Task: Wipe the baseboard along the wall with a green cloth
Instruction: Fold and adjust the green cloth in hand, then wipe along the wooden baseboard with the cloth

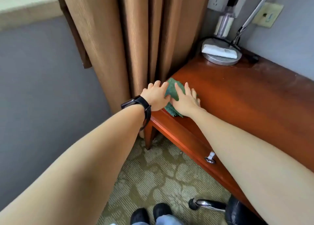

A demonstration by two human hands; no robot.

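A green cloth (173, 92) lies crumpled on the near left corner of a reddish wooden desk (237, 92). My right hand (185, 102) presses flat on the cloth with straight fingers. My left hand (155, 97), with a black band on its wrist, rests at the cloth's left edge; its thumb lies on the cloth and its fingers reach toward the curtain. No baseboard shows in the frame; the curtain and the desk hide the foot of the wall.
A brown curtain (136, 37) hangs right behind the desk corner. A lamp base (220, 59) with a white remote sits at the desk's back. Below are patterned carpet (161, 173), a chair's wheeled leg (207, 205) and my shoes. A grey wall (42, 88) fills the left.
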